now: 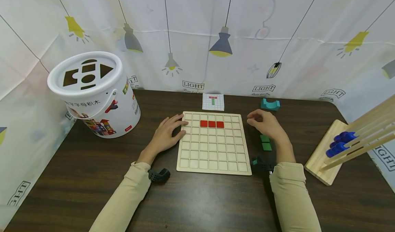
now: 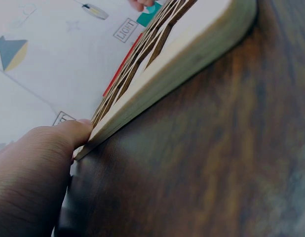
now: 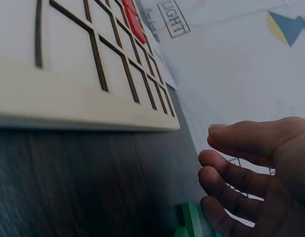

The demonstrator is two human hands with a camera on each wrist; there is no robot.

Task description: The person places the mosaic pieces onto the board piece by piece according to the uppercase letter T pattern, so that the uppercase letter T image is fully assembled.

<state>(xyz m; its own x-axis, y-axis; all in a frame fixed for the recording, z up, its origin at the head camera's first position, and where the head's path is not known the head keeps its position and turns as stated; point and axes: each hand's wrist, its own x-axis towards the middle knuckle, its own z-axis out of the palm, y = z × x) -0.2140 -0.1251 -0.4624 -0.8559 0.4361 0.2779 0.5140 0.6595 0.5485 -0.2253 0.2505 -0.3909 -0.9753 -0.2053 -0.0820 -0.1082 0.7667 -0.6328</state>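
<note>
A square wooden grid board (image 1: 213,146) lies on the dark table, with three red tiles (image 1: 211,124) side by side in its second row from the far edge. My left hand (image 1: 168,133) rests at the board's left edge; in the left wrist view the thumb (image 2: 76,132) touches the board's side. To the right of the board hovers my right hand (image 1: 263,123), fingers loosely bent and holding nothing. In the right wrist view, its thumb and fingertips are apart. Below that hand lie green tiles (image 1: 266,146), partly hidden by the wrist.
Behind the board lies a small pattern card (image 1: 213,102) with a red and green T. A teal arch block (image 1: 270,104) is at the back right. At the left stands a white bucket (image 1: 123,108) with a shape-hole lid; on the right, a wooden peg stand (image 1: 328,156) bears blue beads.
</note>
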